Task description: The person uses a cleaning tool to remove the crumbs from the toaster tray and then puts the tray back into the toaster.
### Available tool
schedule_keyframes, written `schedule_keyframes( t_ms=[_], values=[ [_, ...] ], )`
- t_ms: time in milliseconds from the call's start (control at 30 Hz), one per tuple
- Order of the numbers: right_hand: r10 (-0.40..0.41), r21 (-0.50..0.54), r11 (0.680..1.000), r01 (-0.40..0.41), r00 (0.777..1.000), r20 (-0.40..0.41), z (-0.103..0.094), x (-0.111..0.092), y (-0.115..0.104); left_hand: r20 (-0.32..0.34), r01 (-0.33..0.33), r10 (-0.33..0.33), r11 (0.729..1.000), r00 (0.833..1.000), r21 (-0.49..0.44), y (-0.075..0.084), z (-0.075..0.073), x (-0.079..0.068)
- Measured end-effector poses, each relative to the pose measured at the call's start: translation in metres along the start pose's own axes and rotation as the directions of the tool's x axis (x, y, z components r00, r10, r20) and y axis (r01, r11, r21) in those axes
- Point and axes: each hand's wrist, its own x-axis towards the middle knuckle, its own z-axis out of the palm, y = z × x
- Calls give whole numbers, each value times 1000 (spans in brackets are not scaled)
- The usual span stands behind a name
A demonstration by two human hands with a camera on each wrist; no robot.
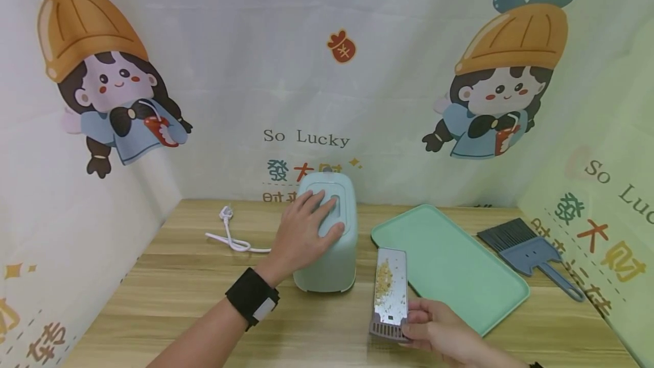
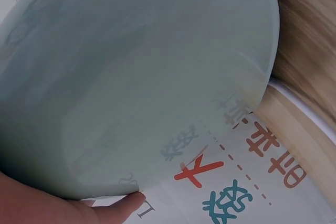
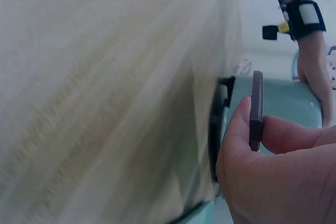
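Note:
A mint-green toaster (image 1: 327, 271) stands upright on the wooden table. On its top rests my left hand (image 1: 306, 234), fingers spread over the lid. The left wrist view is mostly filled by the toaster's smooth side (image 2: 142, 77), with fingertips at its edge. To the right of the toaster, my right hand (image 1: 441, 328) pinches a metal crumb tray (image 1: 395, 288) by its slotted grey front end. Yellowish crumbs (image 1: 384, 280) lie on the tray's surface. Seen edge-on in the right wrist view, the crumb tray's grey end (image 3: 256, 108) sits between thumb and fingers.
A green serving tray (image 1: 465, 271) lies flat on the right, partly behind the crumb tray. Beyond it is a blue-grey brush (image 1: 528, 251) with dark bristles. The white power cord (image 1: 237, 246) and its plug lie left of the toaster. Printed cloth hangs behind the table.

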Motion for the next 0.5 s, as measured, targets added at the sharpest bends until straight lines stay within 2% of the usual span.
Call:
schedule_keyframes(
  t_ms=[67,167,233,300,333,367,400,433,467,500],
  values=[
    [-9,3,1000,9,1000,-17,-3,2,-7,-14,-3,3,1000,1000,-7,1,-1,0],
    [-11,4,1000,11,998,-55,-6,4,-17,-106,-72,70,997,992,-19,4,-5,-2],
    [-23,0,1000,23,997,-71,-8,6,-22,-187,-156,147,987,971,-37,9,-10,-6],
    [-29,3,1000,29,995,-94,-8,7,-28,-268,-257,231,964,935,-65,18,-15,-11],
    [-31,8,999,32,994,-103,-8,7,-30,-294,-300,263,950,919,-89,24,-18,-15],
    [-34,12,999,35,993,-114,-8,8,-33,-305,-331,283,936,909,-121,30,-20,-20],
    [-38,13,999,39,992,-123,-8,9,-35,-303,-348,290,923,908,-161,36,-22,-26],
    [-36,20,999,39,990,-134,-8,9,-37,-289,-351,283,910,914,-220,43,-22,-32],
    [-37,24,999,41,989,-143,-7,10,-38,-258,-331,259,896,931,-297,50,-21,-39],
    [-43,28,998,48,988,-147,-6,10,-39,-199,-282,219,876,955,-391,56,-21,-46]
  ],
)
